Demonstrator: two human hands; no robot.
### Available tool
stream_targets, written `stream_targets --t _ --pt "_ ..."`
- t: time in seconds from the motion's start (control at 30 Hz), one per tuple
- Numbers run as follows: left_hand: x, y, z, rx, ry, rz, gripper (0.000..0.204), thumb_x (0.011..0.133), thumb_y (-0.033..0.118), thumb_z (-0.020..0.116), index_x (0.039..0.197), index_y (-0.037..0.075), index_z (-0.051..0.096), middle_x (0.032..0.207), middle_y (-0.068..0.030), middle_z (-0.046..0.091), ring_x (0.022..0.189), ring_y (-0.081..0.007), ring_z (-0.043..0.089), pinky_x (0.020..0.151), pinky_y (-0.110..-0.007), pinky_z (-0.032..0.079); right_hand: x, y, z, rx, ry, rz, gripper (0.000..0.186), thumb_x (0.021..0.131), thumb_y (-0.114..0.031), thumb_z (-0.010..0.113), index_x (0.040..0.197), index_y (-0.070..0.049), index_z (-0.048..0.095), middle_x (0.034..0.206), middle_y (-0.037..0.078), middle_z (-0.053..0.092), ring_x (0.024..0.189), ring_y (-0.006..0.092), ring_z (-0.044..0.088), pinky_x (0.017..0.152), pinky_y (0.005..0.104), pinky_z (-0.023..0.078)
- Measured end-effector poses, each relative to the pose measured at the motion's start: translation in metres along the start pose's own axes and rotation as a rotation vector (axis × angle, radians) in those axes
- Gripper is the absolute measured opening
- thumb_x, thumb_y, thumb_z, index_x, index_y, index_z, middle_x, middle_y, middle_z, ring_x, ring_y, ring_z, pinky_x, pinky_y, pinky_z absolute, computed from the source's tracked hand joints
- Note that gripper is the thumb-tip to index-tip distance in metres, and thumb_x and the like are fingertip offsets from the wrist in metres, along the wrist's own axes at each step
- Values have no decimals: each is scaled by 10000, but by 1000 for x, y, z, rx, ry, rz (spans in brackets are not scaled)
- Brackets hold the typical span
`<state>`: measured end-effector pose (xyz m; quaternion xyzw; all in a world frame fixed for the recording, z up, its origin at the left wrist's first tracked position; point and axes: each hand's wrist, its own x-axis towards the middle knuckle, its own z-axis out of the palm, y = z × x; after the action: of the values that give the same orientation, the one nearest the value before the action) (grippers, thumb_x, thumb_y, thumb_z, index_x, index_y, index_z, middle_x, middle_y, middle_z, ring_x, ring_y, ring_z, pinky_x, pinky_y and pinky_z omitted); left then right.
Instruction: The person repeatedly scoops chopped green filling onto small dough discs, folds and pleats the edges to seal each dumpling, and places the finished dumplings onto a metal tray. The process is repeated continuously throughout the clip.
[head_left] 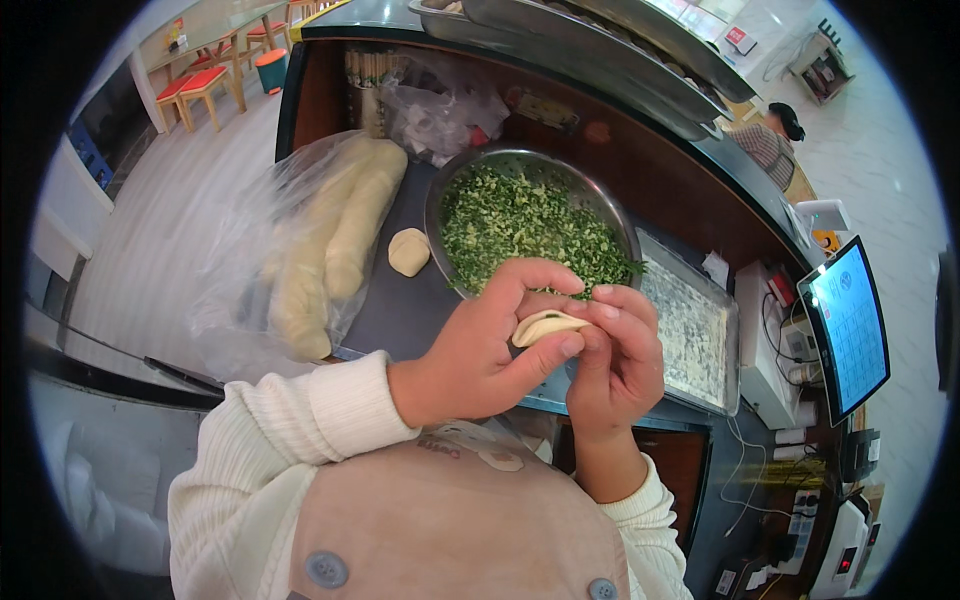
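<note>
Between my two hands is a folded dumpling [545, 327], pale dough with a little green filling showing at its fold. My left hand [495, 345] cups it, thumb along the near side. The fingertips and thumb of my right hand [622, 350] pinch its right end. Just beyond my hands stands a wide steel bowl [432, 215] of chopped green filling [530, 228] with pale bits. A small round of dough [408, 252] lies left of the bowl. Farther left, long thick rolls of dough [350, 225] rest partly inside a clear plastic bag [245, 260].
A floured metal tray [690, 330] sits right of the bowl. Stacked metal trays [600, 65] stand on the raised ledge behind. At right are a lit screen [848, 325], cables and a white box [765, 350]. A person [768, 147] sits beyond the counter.
</note>
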<state>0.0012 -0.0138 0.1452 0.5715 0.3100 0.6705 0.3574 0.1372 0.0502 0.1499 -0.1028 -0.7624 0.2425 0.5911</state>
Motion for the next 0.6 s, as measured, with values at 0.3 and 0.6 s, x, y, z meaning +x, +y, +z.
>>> stream_targets --t 0.3,0.6 --pt "25 -13 -10 468 -134 273 271 945 264 556 971 28 687 1141 -143 626 1253 -373 447 1060 -470 329 -9 2 5 408 9 216 197 952 -4 555 1147 14 532 1062 153 602 937 180 629 855 291 500" --pt "26 -1 -16 442 -246 194 263 942 223 574 1041 14 698 1279 -158 604 1352 -408 381 1072 -486 339 -15 1 0 500 23 391 232 955 -17 566 1180 39 554 1099 160 644 1003 186 630 893 295 498"
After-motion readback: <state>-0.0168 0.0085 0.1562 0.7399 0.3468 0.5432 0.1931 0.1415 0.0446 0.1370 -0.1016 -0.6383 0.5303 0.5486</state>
